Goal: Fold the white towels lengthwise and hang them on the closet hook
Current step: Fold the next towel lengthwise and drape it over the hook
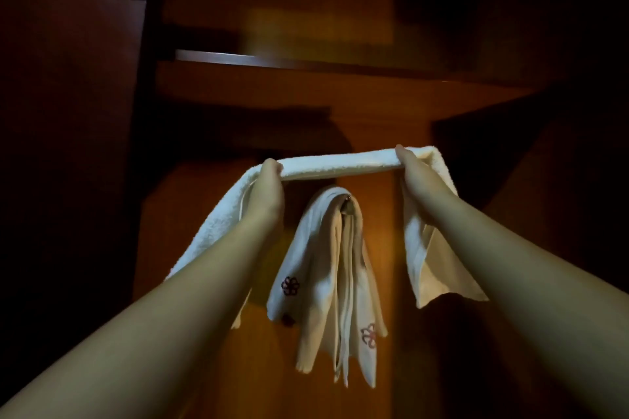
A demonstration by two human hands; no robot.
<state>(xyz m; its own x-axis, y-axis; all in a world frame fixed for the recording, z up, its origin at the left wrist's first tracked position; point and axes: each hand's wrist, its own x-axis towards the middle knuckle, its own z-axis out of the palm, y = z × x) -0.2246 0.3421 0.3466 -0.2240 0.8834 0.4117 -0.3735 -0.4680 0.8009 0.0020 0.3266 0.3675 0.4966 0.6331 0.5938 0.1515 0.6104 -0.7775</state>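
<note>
White terry cloth, folded into a long narrow band, was stretched level between the person's two hands just above the hook (347, 204) on the closet's back panel (218, 282). That towel (337, 163) hung slack past each fist, one tail falling to the left of the hook and the other to its right. On the hook itself other white towels (332, 286) with small red flower marks already draped down, nearly hiding it.

To do this step well, I judged the band should be centred over the hook, lowered so its middle caught behind the tip, and let go only once both tails balanced; otherwise it might slide off or drag the hung towels loose.

Both arms reached forward and slightly up. Her left hand (267, 185) was closed around the band to the left of the hook, fingers curled over the top edge; her right hand (410, 165) gripped it likewise to the right of the hook, knuckles upward.
</note>
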